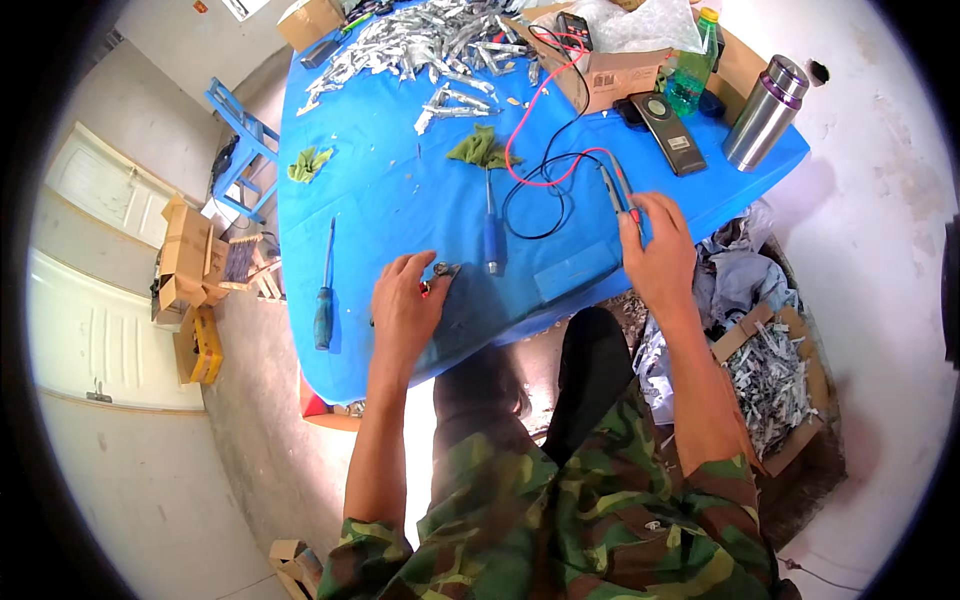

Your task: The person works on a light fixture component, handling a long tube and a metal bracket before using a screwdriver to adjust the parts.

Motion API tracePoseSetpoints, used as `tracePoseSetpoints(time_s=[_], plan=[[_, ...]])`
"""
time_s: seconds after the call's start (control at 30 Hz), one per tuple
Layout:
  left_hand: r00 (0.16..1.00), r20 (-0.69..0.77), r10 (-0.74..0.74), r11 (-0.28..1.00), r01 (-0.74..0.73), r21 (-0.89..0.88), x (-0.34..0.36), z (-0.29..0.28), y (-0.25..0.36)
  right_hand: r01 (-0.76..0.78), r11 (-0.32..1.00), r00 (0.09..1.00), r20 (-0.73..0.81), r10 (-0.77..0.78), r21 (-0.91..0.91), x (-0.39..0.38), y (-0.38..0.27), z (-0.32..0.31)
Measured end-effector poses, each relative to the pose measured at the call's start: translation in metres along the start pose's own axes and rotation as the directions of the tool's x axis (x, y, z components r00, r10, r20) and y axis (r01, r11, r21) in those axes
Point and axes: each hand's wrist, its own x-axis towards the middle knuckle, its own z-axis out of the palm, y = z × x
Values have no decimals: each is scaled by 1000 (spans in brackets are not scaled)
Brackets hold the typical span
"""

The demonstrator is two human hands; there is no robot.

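My left hand point(404, 305) is closed around a small metal part point(446, 269) with a bit of red on it, just above the near edge of the blue-covered table point(390, 210). Most of that part is hidden by the fingers. To the right, my right hand point(658, 258) pinches a pair of test probes point(615, 187), one red and one black, tips pointing away from me. Their red and black leads loop back to a multimeter point(574, 32) in a carton. Between my hands lies a blue-handled screwdriver point(491, 240); another screwdriver point(324, 310) lies left of my left hand.
Silvery foil-like pieces point(420, 45) pile up at the far side. Green cloths point(482, 148) lie mid-table. A steel flask point(768, 115), green bottle point(690, 75) and dark handheld device point(668, 135) stand or lie at far right. A scrap-filled box point(775, 385) sits below right.
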Motion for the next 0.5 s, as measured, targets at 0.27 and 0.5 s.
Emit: tracePoseSetpoints(time_s=[0.27,0.5], plan=[[992,14,-127,916,122,-383,-2,0,-4,-213,924,974,144,175,318,-70,-22,-19],[934,266,-240,497,354,-792,-62,-61,7,-240,877,961,230,154,415,-150,-42,9]])
